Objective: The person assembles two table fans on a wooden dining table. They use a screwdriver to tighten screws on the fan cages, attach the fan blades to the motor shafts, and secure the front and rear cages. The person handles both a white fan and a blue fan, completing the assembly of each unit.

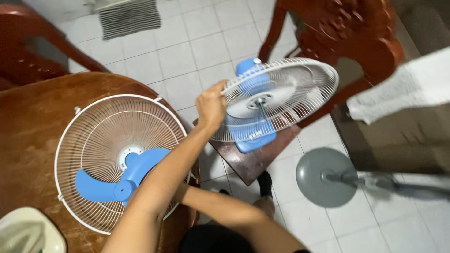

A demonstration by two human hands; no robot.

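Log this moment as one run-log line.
left hand: grips rim of rear fan guard on motor head | right hand: hidden behind left arm | front guard with blue blade: flat on wooden table

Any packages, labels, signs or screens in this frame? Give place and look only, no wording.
Small label: on the white hub of the front fan grille lying on the wooden table; a tiny blue patch, too small to make out.
Marking: on the blue motor housing behind the rear grille; small white patch.
No packages, signs or screens.
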